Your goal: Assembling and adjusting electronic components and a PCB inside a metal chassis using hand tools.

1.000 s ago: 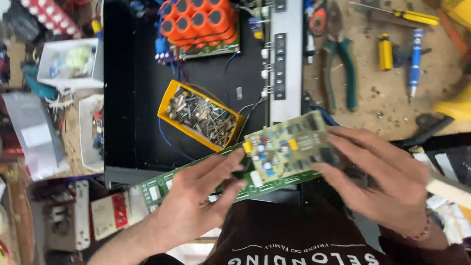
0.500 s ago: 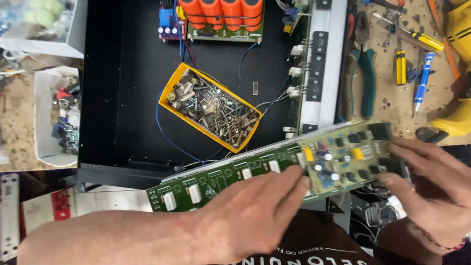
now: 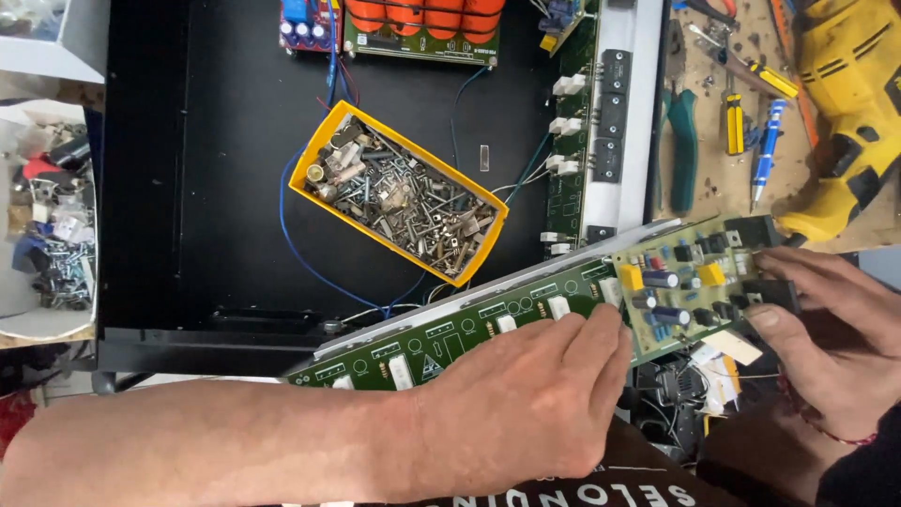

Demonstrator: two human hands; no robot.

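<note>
My left hand (image 3: 530,399) lies over the near edge of a long dark green circuit board (image 3: 469,329), fingers pressed on it. My right hand (image 3: 831,343) grips the right end of a smaller pale green circuit board (image 3: 680,286) studded with blue and yellow components, which sits against the long board's right end. Both boards are tilted above the front edge of an open black metal chassis (image 3: 235,188).
A yellow tray (image 3: 314,155) of screws lies inside the chassis, with orange capacitors (image 3: 422,14) at the back. Green-handled pliers (image 3: 682,141), screwdrivers (image 3: 762,150) and a yellow drill (image 3: 849,84) rest on the bench at right. White parts bins (image 3: 47,216) stand at left.
The view has shifted left, so the chassis sits more to the right. My left hand has slid further right along the long board; my right hand still holds the small board.
</note>
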